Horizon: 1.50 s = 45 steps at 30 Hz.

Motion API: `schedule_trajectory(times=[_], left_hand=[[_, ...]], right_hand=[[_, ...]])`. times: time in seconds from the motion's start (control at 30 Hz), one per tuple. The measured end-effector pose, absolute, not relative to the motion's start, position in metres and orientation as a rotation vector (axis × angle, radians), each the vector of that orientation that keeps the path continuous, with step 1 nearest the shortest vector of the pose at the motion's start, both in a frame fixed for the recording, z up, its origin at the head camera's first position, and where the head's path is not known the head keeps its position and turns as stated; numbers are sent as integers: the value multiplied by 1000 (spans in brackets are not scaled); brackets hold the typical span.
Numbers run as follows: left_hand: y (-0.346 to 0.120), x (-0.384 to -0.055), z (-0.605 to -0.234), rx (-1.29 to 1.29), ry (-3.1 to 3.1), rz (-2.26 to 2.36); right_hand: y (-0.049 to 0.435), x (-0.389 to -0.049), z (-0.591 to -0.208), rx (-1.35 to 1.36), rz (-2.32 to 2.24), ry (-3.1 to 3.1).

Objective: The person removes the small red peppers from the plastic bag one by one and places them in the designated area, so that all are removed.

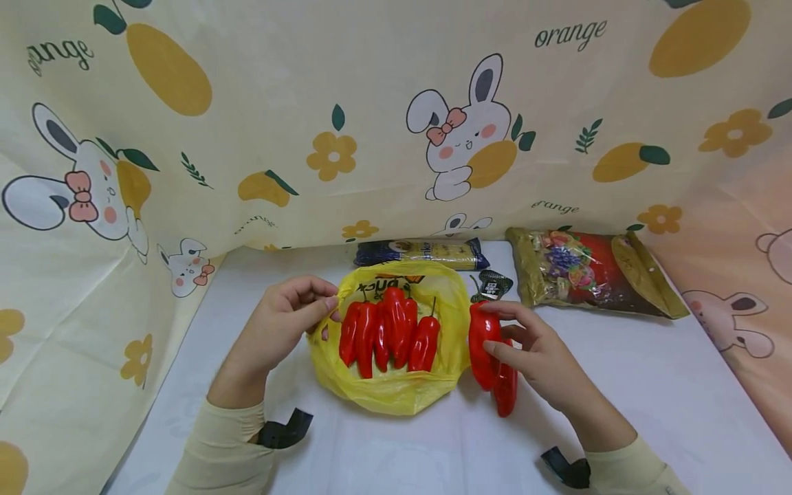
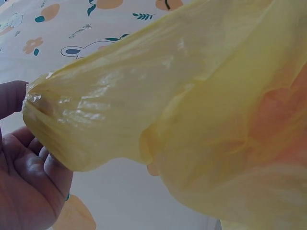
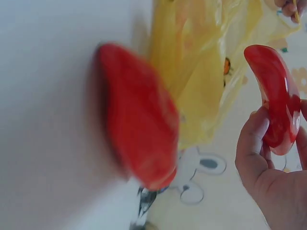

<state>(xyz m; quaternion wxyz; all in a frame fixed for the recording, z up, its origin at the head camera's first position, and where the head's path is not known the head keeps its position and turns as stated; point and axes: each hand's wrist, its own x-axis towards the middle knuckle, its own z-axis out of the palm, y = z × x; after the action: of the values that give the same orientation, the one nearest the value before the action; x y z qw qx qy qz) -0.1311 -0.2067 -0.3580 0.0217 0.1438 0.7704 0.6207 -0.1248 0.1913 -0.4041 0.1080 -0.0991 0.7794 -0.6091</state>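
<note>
A yellow plastic bag lies spread with its mouth facing up, and several glossy red chili peppers show inside it. My left hand pinches the bag's left rim between thumb and fingers. In the left wrist view the yellow plastic is drawn taut toward that hand. To the right of the bag, my right hand grips a red chili pepper between thumb and fingers. Another red chili pepper lies on the white table, partly hidden by the held one; it looms large in the right wrist view.
Behind the yellow bag lies a long blue and gold packet. A bulky gold and red packet with fruit pictures rests at the back right. A dark bunched thing with a label sits just beyond my right hand. A rabbit-patterned cloth hangs behind.
</note>
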Motion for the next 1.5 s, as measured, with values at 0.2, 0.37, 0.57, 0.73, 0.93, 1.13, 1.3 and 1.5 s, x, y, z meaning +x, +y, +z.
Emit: schedule_trajectory(times=[0.2,0.37,0.57,0.73,0.93,1.13,1.3,1.5], left_hand=[[-207,-132,-359,459,2372,1938],[-207,-132,-360,476,2380,1937],[-206,-132,-360,472,2379,1934],[-206,-132,-360,453,2381,1930],[-206,-132,-361,463,2383,1931],[-207,-132,-360,463,2386,1926],[-206,-132,-360,460,2389,1920],[-206,-132,-360,456,2395,1913]], right_hand=[[217,-126,-412,-277,-1811,2335],[242,-131,-424,-235,-1793,2362],[260,-137,-440,-108,-1721,2326],[268,-140,-452,-14,-1625,2276],[273,-141,-457,21,-1508,2269],[272,-141,-458,10,-1452,2299],[270,-140,-457,14,-1447,2300],[265,-138,-458,18,-1464,2277]])
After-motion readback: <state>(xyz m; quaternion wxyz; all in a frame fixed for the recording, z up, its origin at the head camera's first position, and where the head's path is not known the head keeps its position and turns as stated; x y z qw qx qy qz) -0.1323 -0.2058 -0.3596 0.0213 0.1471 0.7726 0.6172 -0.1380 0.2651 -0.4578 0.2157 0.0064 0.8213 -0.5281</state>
